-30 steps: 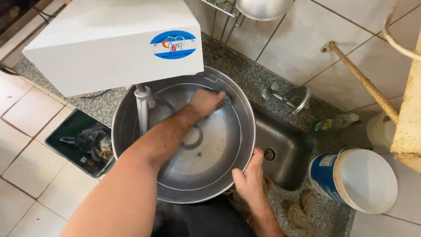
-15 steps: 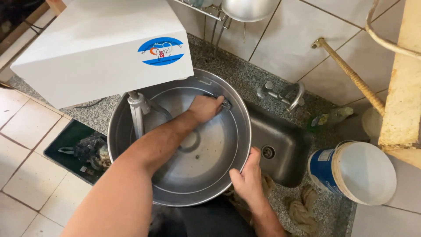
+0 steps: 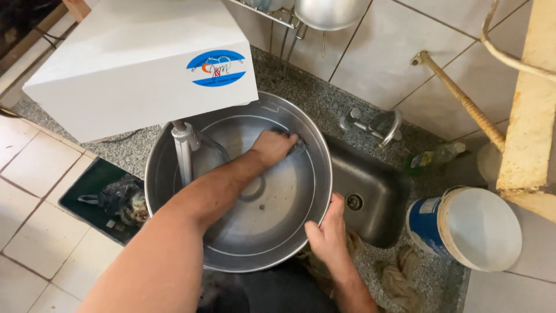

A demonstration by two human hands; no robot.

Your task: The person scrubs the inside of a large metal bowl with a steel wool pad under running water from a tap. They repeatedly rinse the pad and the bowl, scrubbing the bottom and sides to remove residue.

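The left hand point(image 3: 272, 146) is down inside the big metal bowl point(image 3: 174, 174) under the white mixer point(image 3: 133, 64), fingers closed on a dark scrubber point(image 3: 296, 145) against the far wall, while the right hand point(image 3: 325, 235) grips the near rim to hold it steady.

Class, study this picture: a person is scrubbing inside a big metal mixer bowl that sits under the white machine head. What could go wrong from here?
1. The left hand presses a dark scouring pad against the wall of the mixer bowl, close to the mixer shaft; if the machine started, the arm could be caught.
2. Only the right hand steadies the rim; a wet rim might slip and the bowl could tip.
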